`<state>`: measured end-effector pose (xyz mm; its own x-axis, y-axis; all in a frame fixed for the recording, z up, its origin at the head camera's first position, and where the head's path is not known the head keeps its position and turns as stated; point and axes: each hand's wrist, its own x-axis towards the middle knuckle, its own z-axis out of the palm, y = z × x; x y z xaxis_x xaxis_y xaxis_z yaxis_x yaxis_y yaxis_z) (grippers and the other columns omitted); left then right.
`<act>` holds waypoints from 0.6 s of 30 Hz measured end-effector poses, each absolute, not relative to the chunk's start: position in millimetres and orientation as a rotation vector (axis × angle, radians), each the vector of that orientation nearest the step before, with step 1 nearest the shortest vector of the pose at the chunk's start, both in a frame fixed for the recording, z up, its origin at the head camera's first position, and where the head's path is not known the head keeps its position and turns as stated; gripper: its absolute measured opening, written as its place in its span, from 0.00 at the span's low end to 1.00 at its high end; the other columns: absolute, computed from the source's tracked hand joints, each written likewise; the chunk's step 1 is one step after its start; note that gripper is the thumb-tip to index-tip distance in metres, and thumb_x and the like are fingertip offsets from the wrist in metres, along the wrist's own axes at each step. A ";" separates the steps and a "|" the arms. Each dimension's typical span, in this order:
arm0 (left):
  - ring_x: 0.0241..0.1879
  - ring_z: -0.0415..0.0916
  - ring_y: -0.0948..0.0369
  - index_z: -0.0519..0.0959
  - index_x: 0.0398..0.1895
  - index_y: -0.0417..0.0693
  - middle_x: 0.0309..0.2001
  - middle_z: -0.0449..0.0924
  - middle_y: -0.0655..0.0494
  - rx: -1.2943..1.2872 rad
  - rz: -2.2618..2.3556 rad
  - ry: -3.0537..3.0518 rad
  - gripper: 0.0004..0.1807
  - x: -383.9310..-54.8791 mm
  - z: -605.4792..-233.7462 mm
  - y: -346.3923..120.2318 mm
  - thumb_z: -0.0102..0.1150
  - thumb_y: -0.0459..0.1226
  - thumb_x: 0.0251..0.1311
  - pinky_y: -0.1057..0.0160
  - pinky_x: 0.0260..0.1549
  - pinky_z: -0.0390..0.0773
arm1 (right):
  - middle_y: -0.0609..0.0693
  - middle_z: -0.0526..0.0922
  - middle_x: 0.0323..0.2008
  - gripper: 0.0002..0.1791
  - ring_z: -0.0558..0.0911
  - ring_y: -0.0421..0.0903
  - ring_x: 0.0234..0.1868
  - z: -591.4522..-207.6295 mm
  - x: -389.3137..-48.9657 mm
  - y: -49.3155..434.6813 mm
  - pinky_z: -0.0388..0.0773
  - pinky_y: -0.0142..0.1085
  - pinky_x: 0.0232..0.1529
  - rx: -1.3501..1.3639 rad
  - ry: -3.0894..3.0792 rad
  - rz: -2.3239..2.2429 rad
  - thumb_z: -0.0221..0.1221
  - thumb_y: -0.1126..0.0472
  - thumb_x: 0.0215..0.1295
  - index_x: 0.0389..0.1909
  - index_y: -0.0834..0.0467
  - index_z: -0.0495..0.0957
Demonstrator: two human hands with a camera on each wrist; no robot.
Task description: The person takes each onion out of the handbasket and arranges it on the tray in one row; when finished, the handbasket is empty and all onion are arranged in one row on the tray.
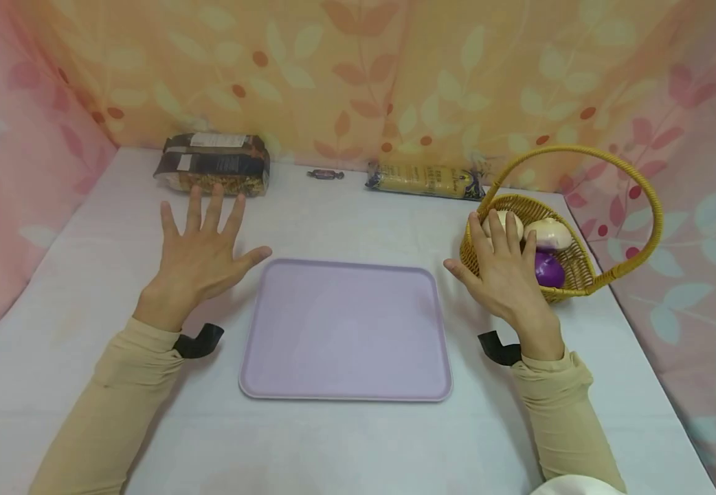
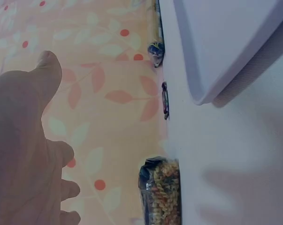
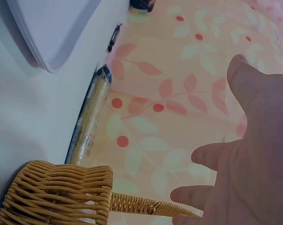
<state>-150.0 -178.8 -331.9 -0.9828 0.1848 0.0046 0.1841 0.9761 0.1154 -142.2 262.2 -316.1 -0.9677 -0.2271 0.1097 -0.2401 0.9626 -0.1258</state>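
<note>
With wide, unloaded grip on both left hand (image 1: 194,268) and right hand (image 1: 509,283), steer clear of handle (image 1: 657,216) on wicker basket (image 3: 61,197) near right fingers (image 1: 497,237) and avoid nudging tray (image 1: 345,330) lying flat on bench (image 1: 333,447) between hands.

Vegetables (image 1: 550,235) in basket (image 1: 573,268), right of tray (image 1: 345,330), candy (image 1: 326,174) behind, between pasta bag (image 1: 212,163) and noodle packet (image 1: 422,179)
</note>
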 end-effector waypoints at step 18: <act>0.25 0.70 0.58 0.77 0.36 0.42 0.26 0.77 0.51 0.406 0.663 2.828 0.15 -165.5 -350.6 -181.0 0.47 0.43 0.71 0.62 0.25 0.67 | 0.68 0.57 0.72 0.41 0.52 0.68 0.75 -289.0 -147.7 285.4 0.44 0.67 0.70 0.406 -2.988 0.123 0.42 0.35 0.73 0.74 0.61 0.56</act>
<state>-165.5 -181.0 -350.6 -0.9404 0.3107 -0.1383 0.2169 0.8612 0.4597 -147.7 285.4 -289.0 -0.9563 -0.2604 0.1327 -0.2704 0.9606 -0.0640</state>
